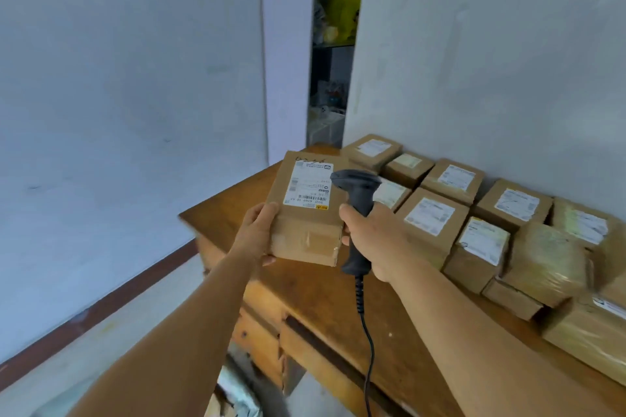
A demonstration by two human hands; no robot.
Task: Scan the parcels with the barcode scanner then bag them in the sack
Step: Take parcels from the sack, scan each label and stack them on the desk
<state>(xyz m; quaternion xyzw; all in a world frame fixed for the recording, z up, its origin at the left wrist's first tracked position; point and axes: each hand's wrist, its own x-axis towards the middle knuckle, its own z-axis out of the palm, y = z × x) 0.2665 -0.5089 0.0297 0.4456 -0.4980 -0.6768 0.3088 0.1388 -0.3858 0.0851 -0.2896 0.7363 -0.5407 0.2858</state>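
Note:
My left hand (258, 228) grips the near left corner of a brown cardboard parcel (306, 234) and holds it above the wooden table (325, 301), white shipping label facing up. My right hand (374, 240) grips the handle of a black barcode scanner (355, 186). The scanner's head points left over the parcel's label. A coiled cable hangs from the scanner handle toward the floor. The open sack (237, 396) shows partly at the bottom edge, below the table's left end, with something brown inside.
Several labelled cardboard parcels (437, 217) lie in rows on the table along the right wall. The table has drawers (261, 342) on its front. A narrow doorway (333, 54) with shelves opens behind the table. White walls stand left and right.

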